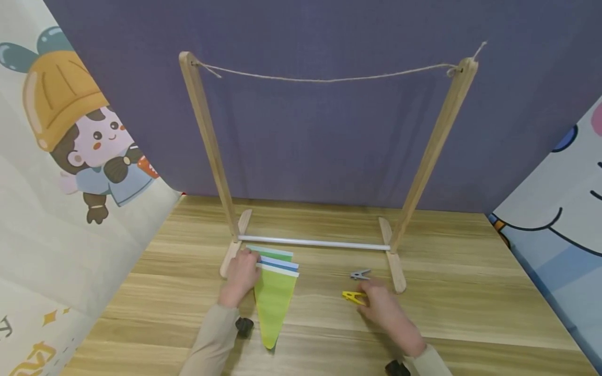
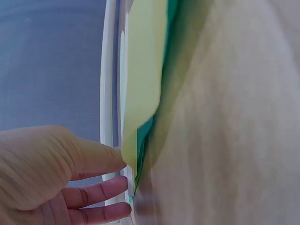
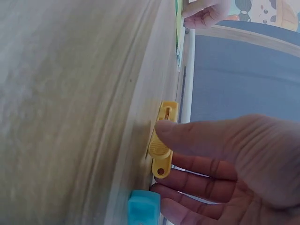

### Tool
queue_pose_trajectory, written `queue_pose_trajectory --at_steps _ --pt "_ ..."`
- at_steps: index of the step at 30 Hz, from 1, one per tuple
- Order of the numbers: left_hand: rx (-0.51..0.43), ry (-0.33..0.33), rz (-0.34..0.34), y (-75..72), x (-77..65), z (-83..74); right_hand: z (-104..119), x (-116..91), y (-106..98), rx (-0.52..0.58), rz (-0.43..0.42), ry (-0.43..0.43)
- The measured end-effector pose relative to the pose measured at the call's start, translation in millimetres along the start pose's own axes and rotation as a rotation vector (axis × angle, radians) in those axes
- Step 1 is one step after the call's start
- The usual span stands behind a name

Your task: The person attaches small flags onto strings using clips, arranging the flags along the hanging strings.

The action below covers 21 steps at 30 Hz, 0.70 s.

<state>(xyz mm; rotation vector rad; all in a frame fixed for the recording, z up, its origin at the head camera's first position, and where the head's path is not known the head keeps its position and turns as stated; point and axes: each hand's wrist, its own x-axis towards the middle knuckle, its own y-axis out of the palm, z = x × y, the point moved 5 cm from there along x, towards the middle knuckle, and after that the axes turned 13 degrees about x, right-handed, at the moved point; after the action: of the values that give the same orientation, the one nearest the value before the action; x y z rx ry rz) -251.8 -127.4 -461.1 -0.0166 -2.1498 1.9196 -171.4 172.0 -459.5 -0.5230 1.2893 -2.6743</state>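
Triangular fabric pennants (image 1: 275, 308), yellow-green, blue and green with pale top bands, lie overlapped on the table. My left hand (image 1: 242, 274) pinches their upper left edge; the left wrist view shows the thumb (image 2: 105, 159) against the yellow-green cloth (image 2: 145, 70). To the right, my right hand (image 1: 385, 308) holds a yellow clothespin (image 1: 354, 297) low over the tabletop. In the right wrist view its thumb lies on that clothespin (image 3: 161, 140), with fingers behind. A grey clothespin (image 1: 360, 274) lies just beyond this hand. Beside its fingers a light blue object (image 3: 144, 207) is partly visible.
A wooden frame stands behind the hands, with a left post (image 1: 209, 141), a right post (image 1: 432, 151) and a white bottom rod (image 1: 312, 242). A string (image 1: 324, 80) sags between the post tops. A purple-blue panel (image 1: 310, 146) rises at the table's back.
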Motion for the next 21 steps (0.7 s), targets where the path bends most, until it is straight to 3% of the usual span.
queue_pose_trajectory --at_steps 9,16,21 --pt "0.033 0.017 0.056 -3.2 4.6 -1.6 1.4 0.7 -0.7 -0.006 0.013 0.021" --pt "0.08 0.059 0.137 -4.4 10.9 -2.6 1.0 1.2 -1.6 -0.002 0.023 0.021" --pt "0.098 0.091 0.153 -2.9 14.1 -3.3 -0.7 1.0 -1.2 -0.001 0.014 0.024"
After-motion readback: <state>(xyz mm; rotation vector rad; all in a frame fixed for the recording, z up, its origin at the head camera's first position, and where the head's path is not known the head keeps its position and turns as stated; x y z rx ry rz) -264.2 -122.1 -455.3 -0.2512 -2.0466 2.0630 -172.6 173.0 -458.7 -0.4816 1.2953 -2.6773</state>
